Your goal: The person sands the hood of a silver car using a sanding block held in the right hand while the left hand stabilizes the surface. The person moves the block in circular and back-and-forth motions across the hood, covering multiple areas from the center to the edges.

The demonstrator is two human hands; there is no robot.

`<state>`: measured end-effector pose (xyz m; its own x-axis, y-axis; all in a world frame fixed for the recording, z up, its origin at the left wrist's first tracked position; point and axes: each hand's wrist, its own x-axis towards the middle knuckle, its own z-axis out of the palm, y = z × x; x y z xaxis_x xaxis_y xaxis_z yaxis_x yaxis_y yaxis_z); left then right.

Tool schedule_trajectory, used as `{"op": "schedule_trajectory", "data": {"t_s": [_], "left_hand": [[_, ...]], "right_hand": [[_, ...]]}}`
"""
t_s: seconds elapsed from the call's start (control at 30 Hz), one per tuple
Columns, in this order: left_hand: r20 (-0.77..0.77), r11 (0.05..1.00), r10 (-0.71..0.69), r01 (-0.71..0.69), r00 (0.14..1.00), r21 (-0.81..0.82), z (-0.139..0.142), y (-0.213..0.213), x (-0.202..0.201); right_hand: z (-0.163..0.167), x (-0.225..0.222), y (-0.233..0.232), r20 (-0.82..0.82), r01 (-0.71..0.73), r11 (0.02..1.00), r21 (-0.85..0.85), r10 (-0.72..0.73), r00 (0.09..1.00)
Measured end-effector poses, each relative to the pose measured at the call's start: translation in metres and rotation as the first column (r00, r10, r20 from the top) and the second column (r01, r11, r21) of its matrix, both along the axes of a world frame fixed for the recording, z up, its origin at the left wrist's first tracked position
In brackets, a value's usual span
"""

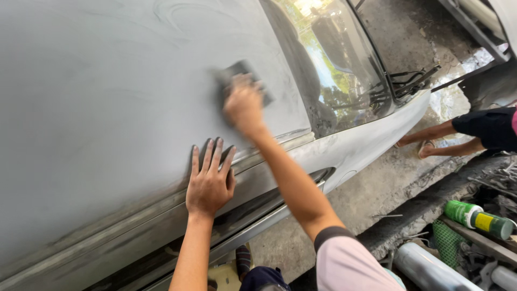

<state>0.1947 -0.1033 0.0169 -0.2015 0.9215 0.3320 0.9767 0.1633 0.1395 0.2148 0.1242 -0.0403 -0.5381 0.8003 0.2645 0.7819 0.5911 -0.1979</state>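
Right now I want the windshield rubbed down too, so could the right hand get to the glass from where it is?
Probably yes. The right hand presses a dark sanding pad on the grey car panel, right beside the windshield, with nothing between them.

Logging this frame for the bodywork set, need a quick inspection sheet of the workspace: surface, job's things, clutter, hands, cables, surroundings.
Surface: grey car panel, dull and matte, faint swirl marks near its top; window glass beside it.
Job's things: dark sanding pad flat on the panel, motion-blurred.
Clutter: green spray can, silver cylinder and green mesh at lower right.
Hands: right hand presses the pad; left hand flat on the panel, fingers spread.
Cables: nothing seen.
Surroundings: concrete floor; another person's legs at right.
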Motion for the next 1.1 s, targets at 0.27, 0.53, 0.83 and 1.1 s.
{"op": "schedule_trajectory", "data": {"t_s": [0.27, 0.53, 0.83, 1.1], "left_hand": [[-0.030, 0.999, 0.003, -0.005, 1.000, -0.054, 0.001, -0.001, -0.001], [-0.001, 1.000, -0.010, 0.010, 1.000, 0.018, -0.004, -0.002, 0.002], [-0.013, 1.000, 0.000, 0.000, 1.000, -0.004, -0.008, -0.004, 0.003], [-0.075, 0.997, -0.003, -0.003, 0.997, -0.075, -0.013, -0.004, 0.004]], "right_hand": [[0.000, 0.045, -0.035, 0.003, 0.000, 1.000, -0.029, 0.000, 1.000], [-0.031, 0.019, 0.062, -0.051, 0.287, 0.942, -0.174, -0.299, 0.953], [-0.027, -0.005, 0.092, -0.111, 0.143, 0.971, -0.191, -0.166, 0.980], [-0.004, 0.016, -0.032, -0.117, -0.079, 0.996, 0.044, 0.084, 0.990]]}}
